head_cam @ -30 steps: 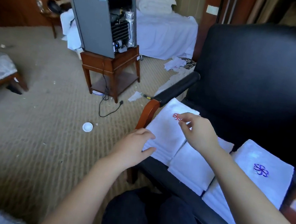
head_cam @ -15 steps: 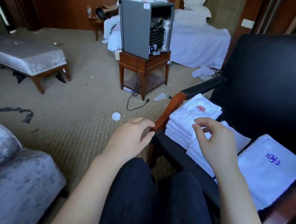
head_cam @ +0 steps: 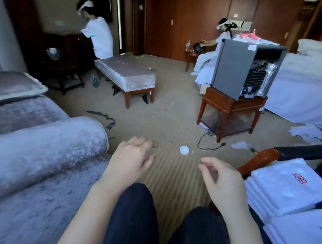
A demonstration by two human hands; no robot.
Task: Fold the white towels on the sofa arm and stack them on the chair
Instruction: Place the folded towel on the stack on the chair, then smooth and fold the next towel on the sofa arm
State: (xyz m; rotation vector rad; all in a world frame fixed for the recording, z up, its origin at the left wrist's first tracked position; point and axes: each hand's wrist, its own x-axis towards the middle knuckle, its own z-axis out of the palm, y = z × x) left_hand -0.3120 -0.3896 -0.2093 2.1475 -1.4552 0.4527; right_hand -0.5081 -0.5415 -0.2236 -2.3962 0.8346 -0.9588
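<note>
Folded white towels lie stacked on the black chair [head_cam: 309, 152] at the right: one stack with a red emblem [head_cam: 284, 188], another with a blue emblem [head_cam: 306, 239] nearer me. The grey velvet sofa arm [head_cam: 32, 143] at the left carries no towel that I can see. My left hand [head_cam: 131, 159] hovers above my knee beside the sofa arm, fingers relaxed, holding nothing. My right hand [head_cam: 222, 182] hangs in the air left of the red-emblem stack with loosely curled fingers and nothing in it.
A small fridge [head_cam: 242, 69] stands on a wooden side table [head_cam: 229, 111] ahead, its cable trailing on the carpet. A white lid [head_cam: 184, 149] lies on the floor. A grey bench [head_cam: 125, 76], a bed [head_cam: 311, 97] and two seated people are farther back.
My view has swung left from the chair toward the sofa arm. Both hands have come off the towel stacks and now hang free over my knees.
</note>
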